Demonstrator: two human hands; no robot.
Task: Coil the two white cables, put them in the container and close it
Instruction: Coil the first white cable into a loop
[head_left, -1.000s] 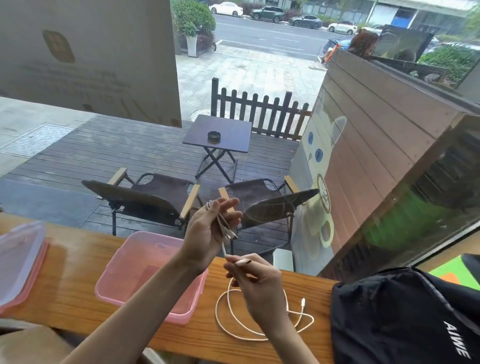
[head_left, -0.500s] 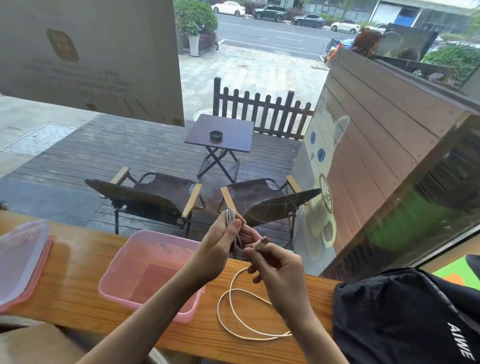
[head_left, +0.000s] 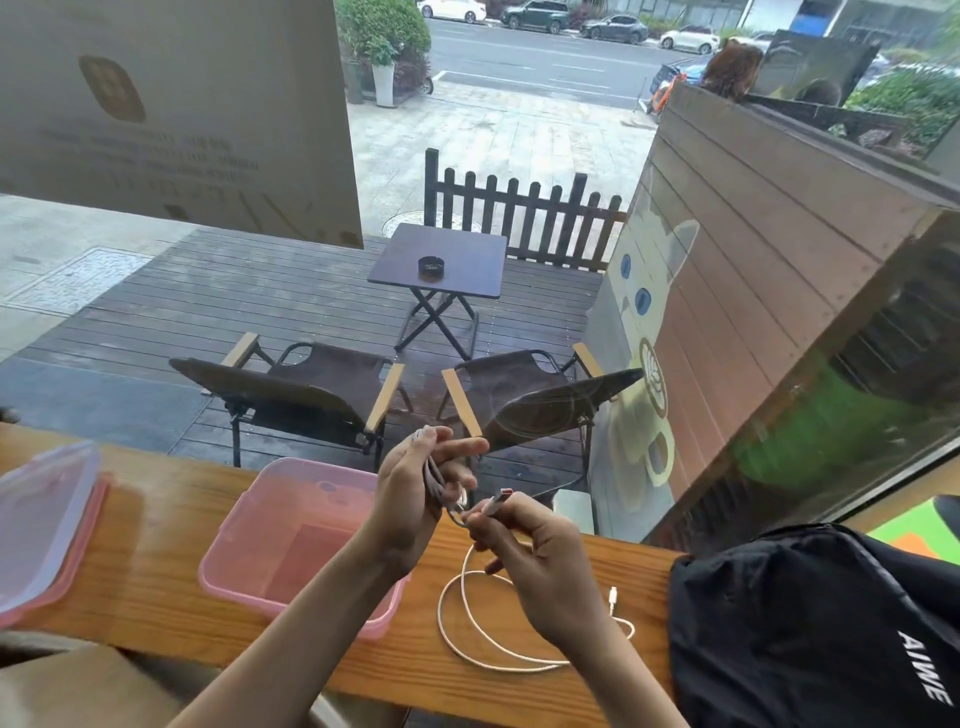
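The left hand (head_left: 410, 499) grips the first cable (head_left: 435, 480), now bunched tight, and the right hand (head_left: 540, 561) pinches its plug end (head_left: 497, 503) closer than before — nearly coiled — beside the open pink container (head_left: 291, 540); the second cable (head_left: 467, 629) waits near the worktop's (head_left: 156, 587) front edge.

1. A pink translucent container (head_left: 291, 540) sits open on the wooden bench (head_left: 156, 571).
2. Its clear lid (head_left: 41, 525) lies left of the container, apart from it.
3. One white cable (head_left: 441, 483) is bunched in folds above the container's right edge.
4. A second white cable (head_left: 467, 623) lies in loose loops just right of the container.
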